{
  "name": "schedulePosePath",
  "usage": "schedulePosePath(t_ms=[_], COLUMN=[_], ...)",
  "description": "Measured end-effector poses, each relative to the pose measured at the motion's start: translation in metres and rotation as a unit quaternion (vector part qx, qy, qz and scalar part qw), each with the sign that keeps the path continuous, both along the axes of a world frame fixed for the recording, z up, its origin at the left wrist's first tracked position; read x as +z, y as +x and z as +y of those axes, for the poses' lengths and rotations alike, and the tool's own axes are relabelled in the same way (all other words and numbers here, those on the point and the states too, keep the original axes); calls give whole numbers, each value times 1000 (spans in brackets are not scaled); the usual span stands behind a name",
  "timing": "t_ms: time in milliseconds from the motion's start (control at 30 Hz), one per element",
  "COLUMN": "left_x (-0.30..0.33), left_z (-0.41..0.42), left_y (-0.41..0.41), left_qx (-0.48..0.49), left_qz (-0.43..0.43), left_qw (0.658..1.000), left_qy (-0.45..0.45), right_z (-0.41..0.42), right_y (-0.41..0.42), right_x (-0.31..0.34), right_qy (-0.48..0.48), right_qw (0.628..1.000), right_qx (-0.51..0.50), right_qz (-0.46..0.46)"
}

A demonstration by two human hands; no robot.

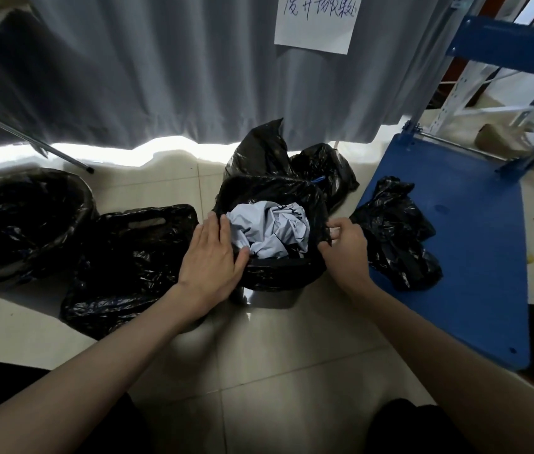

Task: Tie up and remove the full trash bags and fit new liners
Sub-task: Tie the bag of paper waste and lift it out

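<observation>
A small trash bin (272, 294) stands on the tiled floor at the centre, lined with a black bag (275, 273) holding crumpled pale grey paper (270, 229). My left hand (211, 257) lies flat with straight fingers on the bag's left rim. At the right rim, my right hand (346, 247) pinches the black plastic edge. A flat black liner (131, 260) with a cut-out handle lies on the floor to the left. Behind the bin sits a bulging black bag (278, 152).
A larger bin (20, 221) with a black liner stands at the far left. A blue platform cart (465, 244) at the right carries a crumpled black bag (396, 231). A grey curtain (161, 70) with a paper note (316, 22) hangs behind. Metal stand legs (30, 139) cross the upper left.
</observation>
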State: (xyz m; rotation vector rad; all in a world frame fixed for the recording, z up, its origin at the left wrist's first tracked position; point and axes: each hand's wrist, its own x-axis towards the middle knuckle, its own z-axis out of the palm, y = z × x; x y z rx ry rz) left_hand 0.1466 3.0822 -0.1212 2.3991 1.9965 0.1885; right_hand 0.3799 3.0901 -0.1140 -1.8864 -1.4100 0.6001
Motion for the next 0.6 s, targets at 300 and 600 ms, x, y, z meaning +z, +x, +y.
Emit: schedulePosePath(t_ms=[300,600], left_x=[17,24], left_z=[-5,6], left_y=[40,50], left_qx=[-206,-226], left_qz=[-4,-31], left_qw=[973,968], left_qy=[102,102], right_z=[-5,-7], right_y=[5,6], right_x=[11,18], right_qy=[100,96], right_qw=[995,991], right_qx=[10,85], right_qz=[0,29])
